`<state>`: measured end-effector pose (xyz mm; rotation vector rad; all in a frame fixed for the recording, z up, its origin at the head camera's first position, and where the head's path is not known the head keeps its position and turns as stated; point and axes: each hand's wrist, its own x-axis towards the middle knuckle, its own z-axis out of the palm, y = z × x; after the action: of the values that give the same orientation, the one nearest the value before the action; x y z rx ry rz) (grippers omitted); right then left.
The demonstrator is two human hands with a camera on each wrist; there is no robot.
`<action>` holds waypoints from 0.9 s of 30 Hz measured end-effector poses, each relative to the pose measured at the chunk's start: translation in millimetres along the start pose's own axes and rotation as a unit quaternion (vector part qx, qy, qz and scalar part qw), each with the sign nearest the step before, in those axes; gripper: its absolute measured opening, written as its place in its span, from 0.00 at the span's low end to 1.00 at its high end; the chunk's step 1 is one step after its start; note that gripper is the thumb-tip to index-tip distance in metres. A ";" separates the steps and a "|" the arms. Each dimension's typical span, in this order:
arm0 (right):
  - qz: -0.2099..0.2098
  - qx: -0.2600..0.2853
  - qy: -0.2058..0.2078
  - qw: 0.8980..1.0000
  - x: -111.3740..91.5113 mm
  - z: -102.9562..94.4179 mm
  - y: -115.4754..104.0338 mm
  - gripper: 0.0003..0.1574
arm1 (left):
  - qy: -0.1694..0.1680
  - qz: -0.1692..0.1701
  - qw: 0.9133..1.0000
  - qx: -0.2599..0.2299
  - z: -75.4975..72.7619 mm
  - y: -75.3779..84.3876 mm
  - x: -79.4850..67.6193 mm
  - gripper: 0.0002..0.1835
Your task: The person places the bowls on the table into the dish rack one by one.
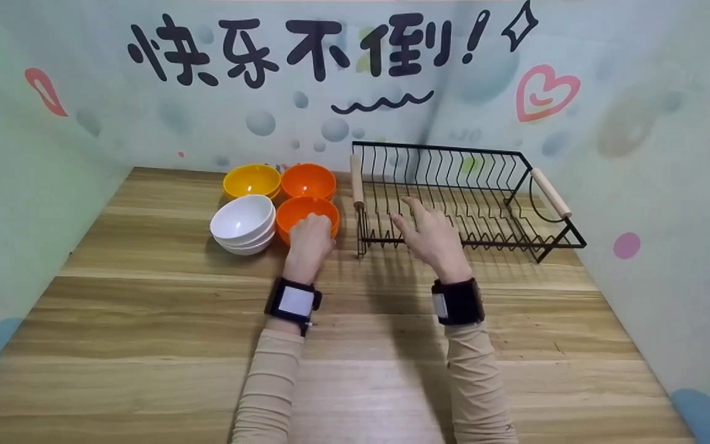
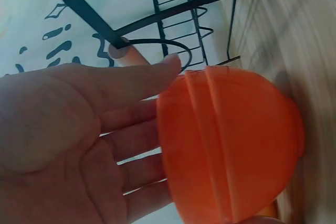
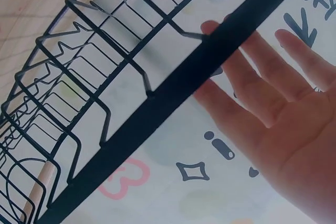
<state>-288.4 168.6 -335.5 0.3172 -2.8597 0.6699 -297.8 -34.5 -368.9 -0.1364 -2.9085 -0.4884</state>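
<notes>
My left hand (image 1: 312,243) is over the near rim of the front orange bowl (image 1: 296,211), top of a nested stack. Seen from the left wrist, its fingers pass behind the bowl's rim, their tips hidden, and the thumb tip lies at the rim; it grips the bowl there. A second rim shows just under the first. My right hand (image 1: 434,242) is by the front bar of a black wire dish rack (image 1: 497,244), fingers spread and holding nothing. In the right wrist view, some of its fingertips overlap the rack's dark bar (image 3: 173,85).
White bowls (image 1: 241,221) are stacked left of the front orange ones. Behind stand a yellow bowl (image 1: 250,180) and another orange bowl (image 1: 309,180). The rack has wooden handles (image 1: 552,192) at both ends. A printed cloth wall (image 1: 207,123) closes off the wooden table's back.
</notes>
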 end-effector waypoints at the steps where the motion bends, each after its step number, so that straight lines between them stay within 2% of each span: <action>1: -0.002 0.001 -0.001 1.000 0.6 0.2 -0.2 0.35 | 0.001 -0.001 1.000 0.002 0.2 -0.5 0.1 0.05; 5: -0.013 -0.003 -0.003 1.000 1.9 0.4 -1.4 0.35 | 0.022 0.000 1.000 0.005 0.7 -2.0 0.9 0.08; 9: -0.016 0.005 -0.008 1.000 1.4 1.8 -2.4 0.35 | 0.030 0.005 0.999 0.015 0.9 -3.3 1.4 0.09; 13: -0.026 0.022 -0.008 0.999 1.0 3.9 -4.8 0.34 | 0.032 0.014 0.999 0.020 0.5 -3.6 2.0 0.08; 18: -0.038 0.059 -0.011 0.997 1.4 7.1 -8.8 0.31 | 0.052 0.019 0.998 0.021 -0.1 -3.6 3.0 0.07; 22: -0.041 0.084 -0.011 0.996 1.3 9.5 -11.7 0.30 | 0.062 0.018 0.998 0.019 -3.7 -2.9 2.7 0.07; 27: -0.036 0.099 0.009 0.994 1.5 11.0 -14.5 0.29 | 0.086 0.026 0.996 0.014 -12.3 1.1 0.9 0.07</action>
<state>-287.6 150.7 -338.8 0.4385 -2.7548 0.9377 -296.5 -37.5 -357.0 -0.1586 -2.7348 -0.4279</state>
